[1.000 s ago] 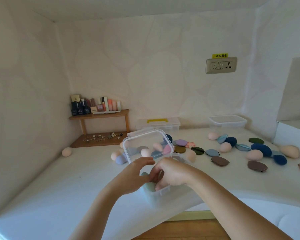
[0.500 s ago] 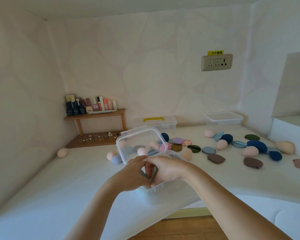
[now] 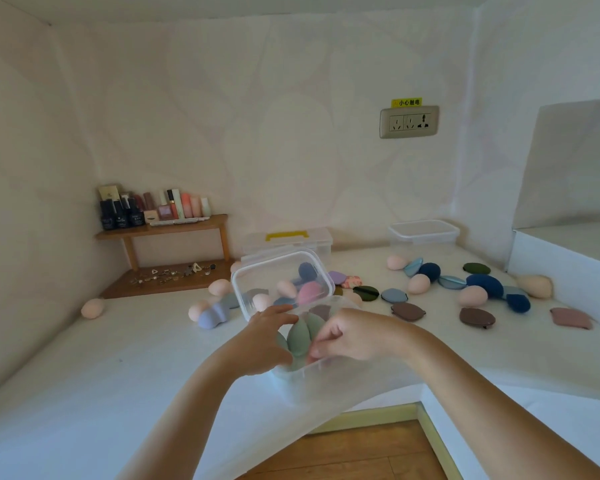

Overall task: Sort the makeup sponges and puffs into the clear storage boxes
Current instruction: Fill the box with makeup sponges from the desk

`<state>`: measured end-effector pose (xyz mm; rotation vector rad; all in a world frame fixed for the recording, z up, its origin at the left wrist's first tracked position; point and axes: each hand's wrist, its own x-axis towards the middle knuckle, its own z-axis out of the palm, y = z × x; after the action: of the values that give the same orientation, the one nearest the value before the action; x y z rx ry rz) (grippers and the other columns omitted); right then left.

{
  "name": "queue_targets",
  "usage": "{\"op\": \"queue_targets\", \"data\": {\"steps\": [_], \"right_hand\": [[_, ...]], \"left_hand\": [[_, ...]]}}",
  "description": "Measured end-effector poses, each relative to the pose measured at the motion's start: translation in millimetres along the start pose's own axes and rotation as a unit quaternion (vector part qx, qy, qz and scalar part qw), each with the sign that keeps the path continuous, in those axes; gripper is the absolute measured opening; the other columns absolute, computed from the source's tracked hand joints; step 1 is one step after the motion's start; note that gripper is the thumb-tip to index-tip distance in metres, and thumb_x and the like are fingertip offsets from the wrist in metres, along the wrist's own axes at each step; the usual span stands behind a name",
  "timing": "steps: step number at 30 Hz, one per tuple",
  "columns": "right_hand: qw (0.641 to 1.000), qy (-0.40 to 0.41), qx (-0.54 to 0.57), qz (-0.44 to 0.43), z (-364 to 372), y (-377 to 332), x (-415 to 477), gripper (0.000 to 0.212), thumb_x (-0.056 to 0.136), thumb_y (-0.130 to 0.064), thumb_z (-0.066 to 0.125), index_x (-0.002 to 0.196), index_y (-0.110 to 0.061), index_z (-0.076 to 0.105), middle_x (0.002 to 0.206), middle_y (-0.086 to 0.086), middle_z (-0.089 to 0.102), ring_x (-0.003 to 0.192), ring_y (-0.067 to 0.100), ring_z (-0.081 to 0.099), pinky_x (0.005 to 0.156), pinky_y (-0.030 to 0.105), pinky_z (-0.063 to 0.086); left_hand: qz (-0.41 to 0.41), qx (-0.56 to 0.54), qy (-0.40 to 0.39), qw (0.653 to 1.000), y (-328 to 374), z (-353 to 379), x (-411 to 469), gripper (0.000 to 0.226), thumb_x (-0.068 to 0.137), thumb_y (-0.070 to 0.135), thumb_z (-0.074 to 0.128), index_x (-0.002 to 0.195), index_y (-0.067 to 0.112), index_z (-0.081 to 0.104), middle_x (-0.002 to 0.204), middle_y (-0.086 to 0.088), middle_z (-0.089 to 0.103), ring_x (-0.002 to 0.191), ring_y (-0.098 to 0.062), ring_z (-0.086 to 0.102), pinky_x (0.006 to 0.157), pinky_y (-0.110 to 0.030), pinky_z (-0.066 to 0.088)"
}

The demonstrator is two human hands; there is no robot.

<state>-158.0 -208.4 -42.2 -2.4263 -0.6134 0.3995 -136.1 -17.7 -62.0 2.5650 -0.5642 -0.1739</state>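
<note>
A clear storage box stands near the table's front edge, its hinged lid tilted up behind it. Green sponges stand upright inside. My left hand grips the box's left side, fingers over the rim. My right hand is curled at the front right, thumb and fingertips pinching a green sponge by the near rim. Loose sponges and puffs lie beyond: peach sponges, dark blue puffs, brown puffs, a lilac sponge.
A lidded box with a yellow handle and an open clear box stand at the back wall. A wooden shelf with cosmetics fills the back left corner. A raised white ledge borders the right. Wooden floor shows below the table's notch.
My right hand has lifted out of the box to its near rim and both hands have drawn apart a little, uncovering the green sponges. The view has shifted slightly.
</note>
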Motion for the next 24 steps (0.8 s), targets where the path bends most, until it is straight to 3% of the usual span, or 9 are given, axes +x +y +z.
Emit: {"op": "queue_targets", "data": {"steps": [2,4,6,9,12,15,18,21,24], "right_hand": [[0.998,-0.048,-0.016,0.041,-2,-3,-3,0.03,0.096,-0.04,0.049,0.113,-0.027,0.07,0.098,-0.01,0.07,0.074,-0.007,0.057,0.069,0.015,0.039],[0.995,-0.071,-0.002,0.064,-4,-2,-3,0.032,0.095,-0.045,0.048,0.116,-0.031,0.068,0.104,-0.012,0.067,0.099,0.004,0.061,0.088,0.021,0.044],[0.994,-0.079,-0.005,0.074,-4,0,-2,0.034,0.093,-0.049,0.049,0.118,-0.033,0.066,0.121,-0.012,0.064,0.111,0.01,0.06,0.102,0.028,0.043],[0.993,-0.085,0.004,0.086,-7,8,-1,0.038,0.092,-0.051,0.049,0.12,-0.032,0.065,0.127,-0.01,0.062,0.112,0.01,0.059,0.103,0.031,0.044],[0.995,-0.069,0.019,0.069,-12,19,-1,0.034,0.094,-0.043,0.049,0.117,-0.027,0.067,0.121,-0.007,0.066,0.106,0.011,0.064,0.098,0.03,0.048],[0.996,0.055,0.074,-0.005,-28,28,-4,0.021,0.095,-0.028,0.054,0.09,-0.018,0.073,0.09,-0.001,0.072,0.078,0.009,0.068,0.075,0.023,0.054],[0.935,0.305,0.179,-0.009,-57,48,-12,0.023,0.091,-0.02,0.06,0.07,-0.015,0.067,0.068,-0.002,0.066,0.054,0.003,0.055,0.058,0.019,0.043],[0.846,0.514,0.095,0.109,-86,93,-16,0.013,0.092,-0.02,0.056,0.089,-0.018,0.069,0.087,-0.008,0.069,0.08,0.008,0.06,0.068,0.022,0.041],[0.816,0.505,0.012,0.281,-101,149,-15,0.037,0.096,-0.024,0.048,0.13,-0.009,0.052,0.13,0.012,0.054,0.116,0.03,0.052,0.086,0.031,0.041]], "left_hand": [[0.008,-0.009,-0.004,1.0,5,2,3,0.065,0.08,0.007,0.062,0.139,0.026,0.039,0.151,0.014,0.02,0.133,-0.015,0.027,0.101,-0.024,0.035],[0.013,-0.016,-0.008,1.0,8,4,6,0.067,0.08,0.008,0.062,0.139,0.026,0.038,0.151,0.013,0.019,0.133,-0.015,0.026,0.103,-0.026,0.034],[0.02,-0.021,-0.017,0.999,8,5,10,0.069,0.08,0.011,0.063,0.141,0.026,0.036,0.151,0.013,0.018,0.136,-0.014,0.023,0.106,-0.026,0.03],[0.029,-0.061,-0.042,0.997,10,5,17,0.071,0.08,0.021,0.068,0.142,0.029,0.033,0.151,0.016,0.018,0.137,-0.011,0.021,0.104,-0.021,0.026],[0.033,-0.037,-0.048,0.998,13,9,25,0.078,0.076,0.03,0.071,0.143,0.03,0.032,0.151,0.016,0.017,0.139,-0.014,0.019,0.113,-0.031,0.024],[0.036,-0.036,-0.026,0.998,17,11,35,0.074,0.078,0.012,0.067,0.142,0.029,0.033,0.151,0.015,0.017,0.137,-0.015,0.02,0.109,-0.028,0.028],[0.037,-0.053,-0.007,0.998,19,13,43,0.072,0.077,0.006,0.064,0.139,0.031,0.037,0.149,0.015,0.021,0.134,-0.013,0.023,0.096,-0.019,0.032],[0.039,-0.064,-0.008,0.997,20,14,52,0.071,0.078,0.006,0.064,0.139,0.032,0.036,0.148,0.016,0.021,0.132,-0.012,0.026,0.093,-0.018,0.033],[0.047,-0.061,-0.009,0.997,21,15,59,0.07,0.078,0.006,0.064,0.138,0.032,0.036,0.148,0.017,0.021,0.133,-0.011,0.026,0.099,-0.021,0.033]]}}
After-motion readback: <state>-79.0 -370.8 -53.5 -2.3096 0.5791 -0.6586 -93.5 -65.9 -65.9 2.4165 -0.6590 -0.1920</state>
